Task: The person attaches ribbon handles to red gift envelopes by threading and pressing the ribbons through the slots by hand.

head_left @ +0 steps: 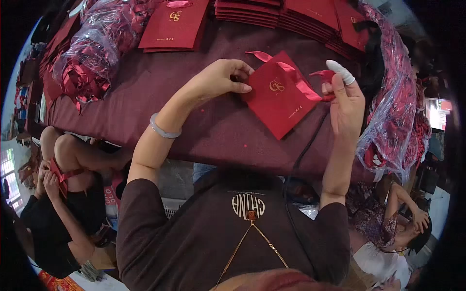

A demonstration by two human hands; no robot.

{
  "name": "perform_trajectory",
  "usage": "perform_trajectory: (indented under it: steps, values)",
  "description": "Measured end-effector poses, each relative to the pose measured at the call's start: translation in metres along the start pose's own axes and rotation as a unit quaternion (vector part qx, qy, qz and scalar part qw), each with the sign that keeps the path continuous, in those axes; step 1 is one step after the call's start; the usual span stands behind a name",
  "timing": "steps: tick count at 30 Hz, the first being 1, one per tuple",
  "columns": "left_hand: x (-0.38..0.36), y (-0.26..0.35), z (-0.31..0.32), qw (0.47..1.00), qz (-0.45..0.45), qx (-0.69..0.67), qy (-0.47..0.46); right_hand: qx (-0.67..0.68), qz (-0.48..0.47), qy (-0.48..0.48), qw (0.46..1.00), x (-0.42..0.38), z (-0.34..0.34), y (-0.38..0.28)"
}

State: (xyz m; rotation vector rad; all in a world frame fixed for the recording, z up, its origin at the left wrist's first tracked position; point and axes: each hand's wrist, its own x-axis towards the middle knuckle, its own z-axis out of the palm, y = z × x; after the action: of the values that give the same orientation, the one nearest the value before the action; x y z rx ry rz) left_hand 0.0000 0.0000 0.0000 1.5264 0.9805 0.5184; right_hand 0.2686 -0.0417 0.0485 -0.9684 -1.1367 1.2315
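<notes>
Nearest the camera, at the bottom of the view, a blurred reddish curve [272,282] is seen, too unclear to name; just beyond it, a dark T-shirt [170,237] is shown with a gold necklace [234,251] lying on it. Ahead, the tabletop [194,128] is covered with dark red cloth. A red bag [277,112] with gold lettering is held right of the tabletop's middle, between the near and far edges, with one corner pointed toward the near edge; whether the cloth is touched cannot be told. The bag's left side is pinched narrowly between the thumb and fingers of the left hand [224,77]. A pink ribbon [306,90] is laid across the bag's upper right part, and its end is gripped closely in the fingers of the right hand [345,99], one of which is wrapped in a white cover [341,72].

The bag is judged to be light and fairly stiff, easily creased across its flat faces, so an edge or corner is best taken. The ribbon should be soft and rather slippery; a firm pinch near its end is called for.

Along the far edge, bags are stacked [247,13]. Plastic-wrapped bundles are set toward the far left corner [99,48] and along the right edge [393,104].
</notes>
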Motion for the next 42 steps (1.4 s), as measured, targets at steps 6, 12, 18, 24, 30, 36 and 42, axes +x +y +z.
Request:
perform_trajectory:
  steps: [6, 12, 18, 24, 30, 36, 42]
  values:
    - [0.003, -0.002, -0.003, 0.995, -0.034, -0.093, -0.024, -0.081, 0.109, -0.099, 0.986, -0.009, 0.027, 0.018]
    - [0.004, -0.002, -0.005, 0.992, -0.036, -0.114, -0.038, -0.104, 0.119, -0.133, 0.979, -0.01, 0.035, 0.025]
    - [0.006, -0.007, -0.006, 0.996, -0.01, -0.08, -0.04, -0.13, 0.155, -0.103, 0.974, -0.013, 0.04, 0.023]
    - [0.002, 0.003, 0.005, 0.996, -0.041, -0.074, -0.003, -0.154, 0.02, -0.094, 0.983, -0.011, 0.04, 0.053]
    - [0.005, -0.008, 0.012, 0.998, -0.019, -0.034, 0.04, -0.171, 0.082, -0.046, 0.981, -0.007, 0.046, 0.063]
    - [0.0, 0.003, 0.007, 0.998, -0.018, -0.054, 0.011, -0.263, -0.013, -0.043, 0.964, 0.0, 0.044, 0.075]
    - [0.001, 0.0, 0.006, 1.0, -0.011, -0.021, 0.013, -0.393, -0.138, -0.064, 0.907, 0.003, 0.059, 0.068]
